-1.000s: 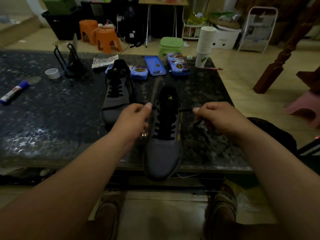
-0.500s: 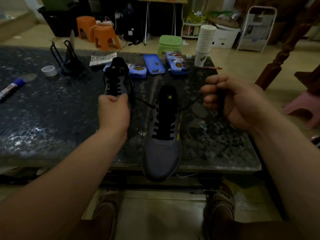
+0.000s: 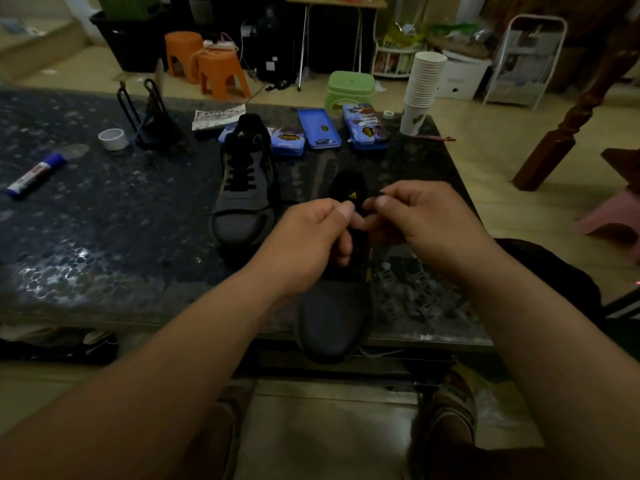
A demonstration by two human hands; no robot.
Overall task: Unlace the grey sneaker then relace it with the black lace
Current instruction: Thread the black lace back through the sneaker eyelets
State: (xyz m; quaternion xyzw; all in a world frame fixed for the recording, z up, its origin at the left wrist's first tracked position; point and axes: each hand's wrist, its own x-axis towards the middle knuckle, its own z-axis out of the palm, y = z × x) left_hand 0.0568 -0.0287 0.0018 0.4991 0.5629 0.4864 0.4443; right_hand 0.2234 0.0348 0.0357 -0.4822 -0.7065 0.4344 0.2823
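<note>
Sitting toe-out over the table's [image 3: 104, 237] near edge, the sneaker [image 3: 334, 317] has both hands above its tongue. The right hand [image 3: 426, 220] pinches the lace [image 3: 380, 193] tip, the left hand [image 3: 308, 237] another strand. A second sneaker [image 3: 242, 188] stands just left.

The person is wearing pale-strapped sandals [image 3: 446, 407] on both feet, showing just below the table's [image 3: 104, 237] near edge; both forearms [image 3: 207, 341] are showing bare.
</note>
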